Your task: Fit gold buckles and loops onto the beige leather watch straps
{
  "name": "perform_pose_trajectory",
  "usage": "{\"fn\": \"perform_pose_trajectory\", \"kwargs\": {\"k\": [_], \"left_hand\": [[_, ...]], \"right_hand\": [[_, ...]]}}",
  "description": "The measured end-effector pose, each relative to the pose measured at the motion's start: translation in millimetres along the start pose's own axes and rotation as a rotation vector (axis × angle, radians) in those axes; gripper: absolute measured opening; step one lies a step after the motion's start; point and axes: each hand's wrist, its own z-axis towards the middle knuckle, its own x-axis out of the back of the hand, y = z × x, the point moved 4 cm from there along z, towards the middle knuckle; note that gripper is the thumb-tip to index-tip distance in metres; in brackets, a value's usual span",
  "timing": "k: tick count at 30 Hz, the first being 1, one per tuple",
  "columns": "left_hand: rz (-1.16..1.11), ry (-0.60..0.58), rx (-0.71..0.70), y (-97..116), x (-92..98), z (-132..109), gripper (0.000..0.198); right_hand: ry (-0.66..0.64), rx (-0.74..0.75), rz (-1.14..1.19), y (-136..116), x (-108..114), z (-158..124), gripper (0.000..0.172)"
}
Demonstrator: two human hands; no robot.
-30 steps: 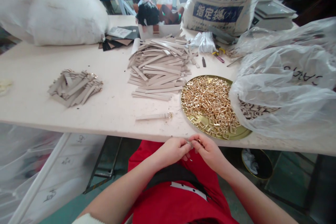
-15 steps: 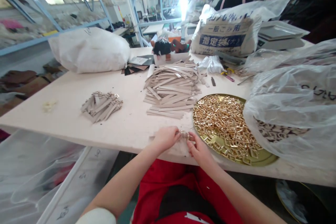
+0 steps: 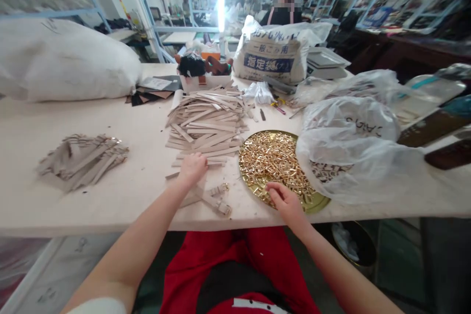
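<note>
My left hand [image 3: 194, 169] is closed over a beige strap [image 3: 216, 163] at the near side of a large heap of flat straps [image 3: 206, 122]; its fingertips are partly hidden. Right of it, my right hand [image 3: 289, 203] hovers at the near part of a round gold tray [image 3: 324, 204] full of small gold buckles [image 3: 275, 157]. Thumb and fingers are drawn together there, and whatever they hold is too small to make out. Between my hands, near the table edge, lie two straps with buckles [image 3: 211, 199] on their ends, crossing each other.
Further left sits a pile of buckled straps [image 3: 86, 159]. A clear plastic bag [image 3: 349, 157] of small parts overlaps the tray's right side. Behind stand a large white sack [image 3: 66, 61], a printed bag [image 3: 272, 54] and an open box [image 3: 206, 81]. A person [image 3: 285, 5] is in the background.
My hands, together around a small metal piece before, are now apart: the left has moved up-left to the strap heap, the right onto the tray. Two buckled straps now show between them. The view has turned right.
</note>
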Motion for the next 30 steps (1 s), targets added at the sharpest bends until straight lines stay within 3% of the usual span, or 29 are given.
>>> {"fn": "perform_pose_trajectory", "kwargs": {"k": [2, 5, 8, 11, 16, 21, 23, 25, 27, 30], "left_hand": [[-0.001, 0.012, -0.021, 1.8, 4.6, -2.6, 0.015], [0.001, 0.047, -0.047, 11.9, 20.9, -10.1, 0.019], [-0.033, 0.125, -0.068, 35.6, 47.4, -25.5, 0.024], [-0.298, 0.124, -0.055, 70.1, 65.8, -47.1, 0.021], [-1.179, -0.362, 0.076, 127.2, 41.4, -85.9, 0.015], [-1.600, -0.537, 0.270, 142.5, 17.1, -112.2, 0.024], [-1.653, -0.576, 0.295, 143.0, 14.0, -116.4, 0.026], [-1.701, -0.596, 0.301, 145.2, 14.8, -117.6, 0.027], [-1.749, -0.589, 0.320, 149.8, 17.9, -117.5, 0.027], [-1.774, -0.570, 0.326, 159.8, 23.1, -119.0, 0.027]], "right_hand": [[0.105, -0.005, -0.166, 15.3, 30.8, 7.2, 0.033], [0.157, -0.004, -0.324, 33.5, 62.8, 15.3, 0.032], [0.147, 0.026, -0.411, 37.2, 74.7, 24.1, 0.029], [0.103, 0.062, -0.498, 28.6, 71.0, 38.1, 0.027], [-0.017, 0.121, -0.622, 8.7, 53.9, 52.7, 0.014], [-0.130, 0.240, -0.659, -4.2, 59.5, 21.4, 0.019], [-0.083, 0.285, -0.622, -3.3, 77.3, 9.5, 0.020], [0.067, 0.203, -0.640, 7.0, 106.4, 10.8, 0.026], [0.204, 0.011, -0.753, 25.7, 139.5, 26.7, 0.033], [0.241, -0.098, -0.853, 48.8, 179.7, 69.7, 0.035]]}}
